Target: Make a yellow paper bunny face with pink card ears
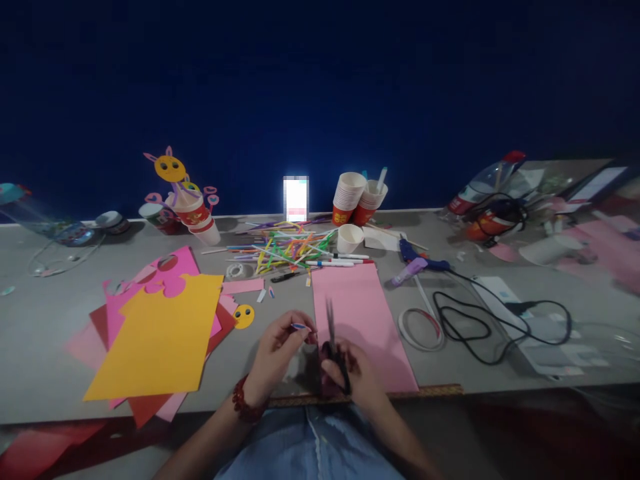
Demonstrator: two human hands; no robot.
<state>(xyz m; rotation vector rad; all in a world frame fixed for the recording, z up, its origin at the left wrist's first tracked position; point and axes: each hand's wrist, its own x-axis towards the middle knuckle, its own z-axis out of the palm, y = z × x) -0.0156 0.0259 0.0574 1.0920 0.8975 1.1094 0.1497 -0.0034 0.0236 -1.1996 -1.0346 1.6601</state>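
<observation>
The left hand (280, 348) pinches a small paper piece (300, 327) between its fingers (294, 341), probably to keep it steady, just left of the pink sheet (363, 310) on the counter (227, 373), while the right hand (359, 375) grips scissors (332, 343) over that sheet, pointed forward.

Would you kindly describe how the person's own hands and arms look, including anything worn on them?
The left hand is ungloved, with a dark red, beaded-looking bracelet at the wrist. The right hand is ungloved too, with no bracelet visible. Neither forearm shows a sleeve.
</observation>
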